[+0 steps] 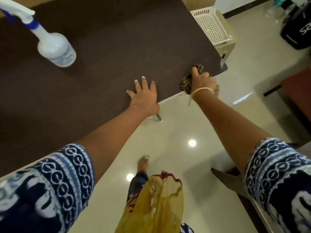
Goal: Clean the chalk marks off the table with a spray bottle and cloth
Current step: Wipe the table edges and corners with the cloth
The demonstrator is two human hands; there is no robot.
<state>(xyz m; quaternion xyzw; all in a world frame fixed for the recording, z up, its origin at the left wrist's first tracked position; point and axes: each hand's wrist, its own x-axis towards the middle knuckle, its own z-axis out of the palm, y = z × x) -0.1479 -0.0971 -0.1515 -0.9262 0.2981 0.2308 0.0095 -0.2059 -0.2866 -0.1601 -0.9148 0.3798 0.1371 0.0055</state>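
A dark brown table [109,52] fills the upper left. A white spray bottle [55,47] with a blue and white trigger head stands on it at the far left. My left hand [144,95] lies flat on the table near its front edge, fingers spread, holding nothing. My right hand [202,79] presses a dark patterned cloth [186,84] onto the table's near right corner; most of the cloth is hidden under the hand. No chalk marks show on the visible surface.
A white perforated plastic basket [210,26] sits on a beige unit beyond the table's right edge. A black bag [297,29] stands at the far right. One table leg [158,116] meets the glossy tiled floor. My foot [143,163] stands near the table.
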